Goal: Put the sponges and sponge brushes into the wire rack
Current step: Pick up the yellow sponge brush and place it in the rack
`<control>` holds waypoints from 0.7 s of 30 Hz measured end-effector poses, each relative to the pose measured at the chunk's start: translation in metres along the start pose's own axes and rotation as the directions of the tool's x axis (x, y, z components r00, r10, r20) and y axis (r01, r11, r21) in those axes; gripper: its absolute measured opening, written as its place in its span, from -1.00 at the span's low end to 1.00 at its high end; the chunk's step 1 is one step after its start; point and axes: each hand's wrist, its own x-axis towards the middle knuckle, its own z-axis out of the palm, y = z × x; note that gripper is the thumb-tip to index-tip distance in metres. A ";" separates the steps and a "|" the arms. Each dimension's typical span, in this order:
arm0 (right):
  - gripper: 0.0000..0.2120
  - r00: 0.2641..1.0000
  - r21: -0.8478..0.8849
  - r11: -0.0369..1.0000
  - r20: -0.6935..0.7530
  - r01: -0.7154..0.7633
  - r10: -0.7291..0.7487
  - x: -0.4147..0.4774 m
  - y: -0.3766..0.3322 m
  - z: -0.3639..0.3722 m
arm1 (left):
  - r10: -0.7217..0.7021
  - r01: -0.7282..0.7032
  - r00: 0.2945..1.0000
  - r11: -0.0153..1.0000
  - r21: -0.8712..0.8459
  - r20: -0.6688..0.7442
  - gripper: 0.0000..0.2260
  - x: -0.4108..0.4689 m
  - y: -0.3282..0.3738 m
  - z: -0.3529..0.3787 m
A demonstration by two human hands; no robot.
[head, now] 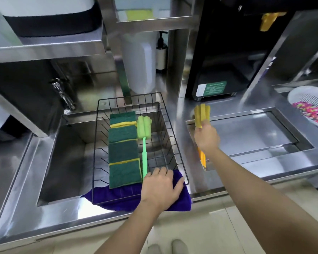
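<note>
A black wire rack [174, 143] sits across the sink. Inside it lie several green-and-yellow sponges [123, 151] in a row along the left side. A green sponge brush [144, 132] lies beside them, handle toward me. My left hand [162, 187] rests on the rack's near right corner, fingers spread over the brush handle's end and a purple cloth [180, 204]. My right hand [206, 136] is to the right of the rack, above the counter, gripping a yellow sponge brush [202, 114] with its sponge head pointing away and its orange handle below my wrist.
A steel sink [62, 162] lies under the rack, with a tap [62, 96] at back left. A recessed steel basin [255, 136] is on the right. A white colander [312, 107] with colourful bits stands far right. A black machine [228, 52] and soap bottle [161, 52] stand behind.
</note>
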 end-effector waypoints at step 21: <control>-0.82 0.993 0.249 0.968 0.121 -0.043 0.013 0.008 0.035 0.002 | 0.021 -0.021 1.000 1.000 0.008 0.003 -0.45 0.004 -0.002 0.006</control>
